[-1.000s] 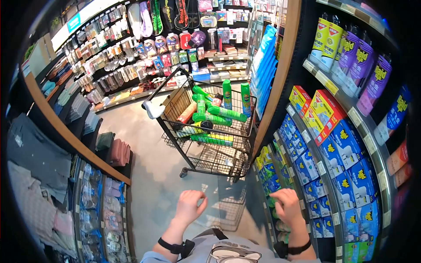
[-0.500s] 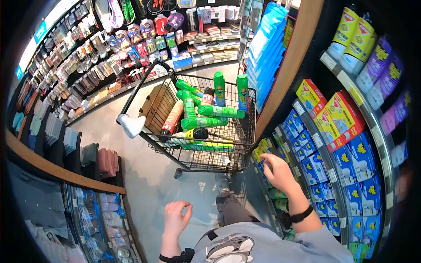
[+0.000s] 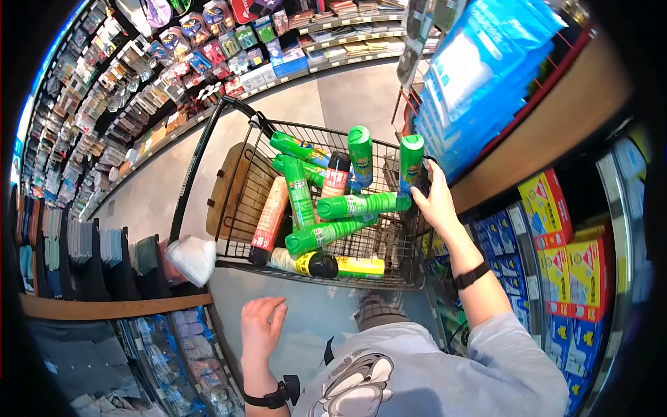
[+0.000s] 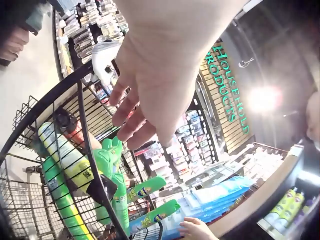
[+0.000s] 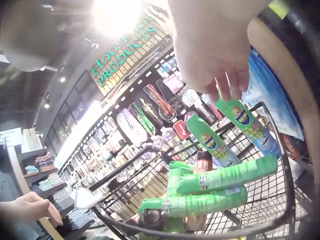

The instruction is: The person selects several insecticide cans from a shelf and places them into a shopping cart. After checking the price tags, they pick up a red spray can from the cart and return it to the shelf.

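A black wire shopping cart (image 3: 240, 265) holds several spray cans, most of them green. One upright green spray can (image 3: 411, 154) stands in the cart's right corner, and my right hand (image 3: 436, 201) is beside it, thumb and fingers spread. In the right wrist view, my right fingers (image 5: 232, 82) overlap the top of that can. A second upright green can (image 3: 360, 149) stands to its left. Green cans lie across the basket, along with an orange can (image 3: 269, 219) and a yellow-and-black one (image 3: 302, 263). My left hand (image 3: 260, 326) hangs loosely bent in front of the cart, holding nothing.
Blue packages (image 3: 472, 76) hang beyond the cart's right corner. Shelves of red-and-yellow boxes (image 3: 587, 278) and blue boxes line my right side. Folded cloths (image 3: 80, 215) and bagged goods stand at left. A white cover (image 3: 191, 258) sits on the cart handle's near end.
The cart has come closer in view. My right hand has moved forward from near the shelf to the upright can in the corner. The left hand stays low, holding nothing.
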Available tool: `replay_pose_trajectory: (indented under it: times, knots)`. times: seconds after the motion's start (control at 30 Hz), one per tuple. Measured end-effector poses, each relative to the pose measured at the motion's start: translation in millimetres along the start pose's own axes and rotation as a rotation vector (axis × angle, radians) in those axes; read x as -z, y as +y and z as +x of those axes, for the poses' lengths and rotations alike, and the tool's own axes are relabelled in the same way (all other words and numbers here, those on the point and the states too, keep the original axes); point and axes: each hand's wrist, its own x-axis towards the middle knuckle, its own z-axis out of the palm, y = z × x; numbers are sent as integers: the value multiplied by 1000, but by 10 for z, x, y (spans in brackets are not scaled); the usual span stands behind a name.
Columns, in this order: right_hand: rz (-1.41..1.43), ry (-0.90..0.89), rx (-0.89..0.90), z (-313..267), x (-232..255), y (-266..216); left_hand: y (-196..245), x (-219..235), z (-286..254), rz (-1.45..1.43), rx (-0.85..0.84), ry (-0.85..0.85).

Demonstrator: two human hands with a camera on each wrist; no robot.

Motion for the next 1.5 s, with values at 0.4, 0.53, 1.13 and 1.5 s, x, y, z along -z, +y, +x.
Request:
replay_pose_trajectory:
  times: [0.4, 0.53, 1.13, 1.5]
  knots:
    - [79, 138, -269, 600, -790, 279, -169, 65, 385, 2, 106, -42]
    - [115, 193, -49, 339, -445, -95, -249, 129, 388, -18, 56, -38]
    - [762, 481, -492, -2466, 1600, -2641, 952, -121, -275, -1121, -283, -1262]
    - [497, 812, -392, -4356, 2263, -2524, 1741, -768, -1487, -927, -677, -1309]
